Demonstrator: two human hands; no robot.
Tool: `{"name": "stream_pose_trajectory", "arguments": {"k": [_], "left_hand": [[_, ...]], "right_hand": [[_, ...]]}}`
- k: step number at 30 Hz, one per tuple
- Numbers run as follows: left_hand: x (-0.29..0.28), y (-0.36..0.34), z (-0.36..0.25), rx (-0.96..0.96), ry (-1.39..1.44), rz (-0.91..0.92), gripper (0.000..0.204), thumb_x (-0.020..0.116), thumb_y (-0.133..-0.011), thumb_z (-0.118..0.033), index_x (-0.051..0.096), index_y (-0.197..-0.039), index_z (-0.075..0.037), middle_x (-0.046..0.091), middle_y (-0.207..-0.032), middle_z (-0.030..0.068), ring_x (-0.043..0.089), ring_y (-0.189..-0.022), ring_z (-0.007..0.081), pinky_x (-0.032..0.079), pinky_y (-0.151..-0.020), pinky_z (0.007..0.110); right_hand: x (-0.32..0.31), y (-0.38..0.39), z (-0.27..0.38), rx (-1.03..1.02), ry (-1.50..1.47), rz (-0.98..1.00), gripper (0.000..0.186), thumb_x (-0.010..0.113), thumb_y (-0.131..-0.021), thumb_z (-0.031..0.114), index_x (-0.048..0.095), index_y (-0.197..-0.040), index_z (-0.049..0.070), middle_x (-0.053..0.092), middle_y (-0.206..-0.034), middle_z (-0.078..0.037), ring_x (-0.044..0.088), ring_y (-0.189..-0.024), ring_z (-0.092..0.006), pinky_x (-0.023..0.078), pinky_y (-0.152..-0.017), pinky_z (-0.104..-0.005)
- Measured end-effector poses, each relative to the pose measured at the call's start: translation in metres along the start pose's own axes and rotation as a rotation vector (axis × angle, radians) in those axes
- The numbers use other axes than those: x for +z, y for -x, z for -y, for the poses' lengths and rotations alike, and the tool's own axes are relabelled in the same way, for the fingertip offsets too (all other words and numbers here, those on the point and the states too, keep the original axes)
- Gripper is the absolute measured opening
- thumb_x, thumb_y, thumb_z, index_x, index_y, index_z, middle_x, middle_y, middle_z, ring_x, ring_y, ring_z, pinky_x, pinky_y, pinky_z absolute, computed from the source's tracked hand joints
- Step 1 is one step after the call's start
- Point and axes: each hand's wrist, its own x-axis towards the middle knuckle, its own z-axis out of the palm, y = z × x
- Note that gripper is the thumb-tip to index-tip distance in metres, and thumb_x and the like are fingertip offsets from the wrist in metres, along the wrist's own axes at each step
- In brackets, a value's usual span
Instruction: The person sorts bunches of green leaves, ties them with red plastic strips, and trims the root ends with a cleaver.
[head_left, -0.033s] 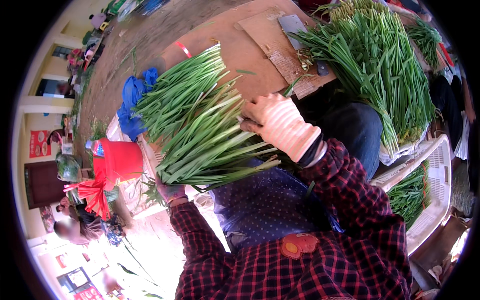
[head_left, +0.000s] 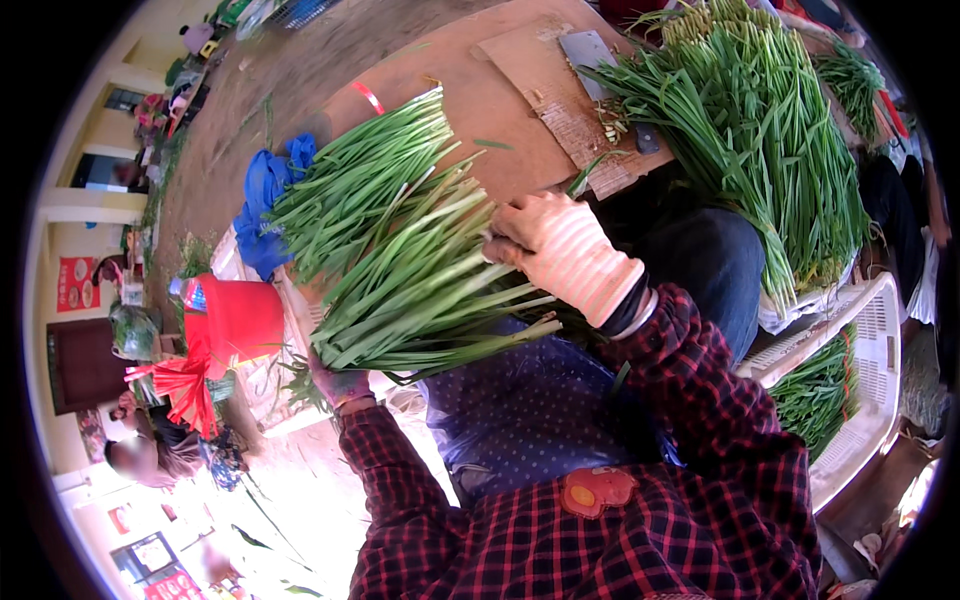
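My right hand (head_left: 560, 245), in a striped pale-orange and white knit glove, pinches the pale stem ends of some garlic chives. These belong to a loose spread of chives (head_left: 410, 300) lying over the table edge and above my lap. My left hand (head_left: 343, 385), in a darker pinkish glove, holds the leafy ends of this spread from below; leaves cover most of its fingers. Just beyond lies a neater bundle of chives (head_left: 365, 185) with its stem ends to the right. A red tie strip (head_left: 368, 98) is on the table near it.
A cleaver (head_left: 590, 65) rests on a worn board (head_left: 540, 95) beside stem trimmings. At right is a big chive pile (head_left: 750, 140), above a white crate (head_left: 885, 350) of more chives. A red bucket (head_left: 245, 320) and blue cloth (head_left: 265, 210) are on the left. Other people appear farther left.
My right hand has shifted very slightly to the right and down with the stem ends in its fingers. My left hand stays in place.
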Motion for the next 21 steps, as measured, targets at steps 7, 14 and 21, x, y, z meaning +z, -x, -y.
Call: {"name": "stream_pose_trajectory", "arguments": {"k": [7, 14, 21], "left_hand": [[0.007, 0.006, 0.014, 0.101, -0.012, 0.042, 0.059, 0.044, -0.097, -0.049, 0.055, -0.131, -0.001, 0.061, -0.127, 0.0181, 0.06, -0.115, 0.0348, 0.048, -0.1, 0.05], [0.003, 0.002, 0.009, 0.047, 0.028, 0.055, 0.052, 0.049, -0.096, -0.046, 0.059, -0.128, -0.007, 0.063, -0.127, 0.0129, 0.061, -0.114, 0.0332, 0.049, -0.097, 0.052], [0.018, 0.0, 0.014, 0.015, 0.029, 0.031, 0.056, 0.049, -0.095, -0.048, 0.059, -0.128, -0.004, 0.062, -0.128, 0.0159, 0.061, -0.114, 0.0345, 0.049, -0.097, 0.052]], "right_hand": [[0.064, 0.018, -0.017, 0.356, -1.06, -0.229, 0.02, 0.064, -0.094, 0.019, 0.066, -0.098, -0.001, 0.066, -0.085, -0.008, 0.061, -0.081, -0.0172, 0.05, -0.077, -0.031], [0.064, 0.026, -0.001, 0.484, -1.413, -0.266, 0.03, 0.06, -0.099, 0.032, 0.062, -0.1, 0.002, 0.057, -0.087, 0.004, 0.048, -0.081, -0.0059, 0.043, -0.076, -0.023], [0.011, 0.052, -0.023, 0.264, -0.973, -0.377, 0.032, 0.07, -0.089, 0.027, 0.065, -0.102, -0.002, 0.061, -0.088, -0.006, 0.054, -0.083, -0.0177, 0.047, -0.081, -0.0307]]}}
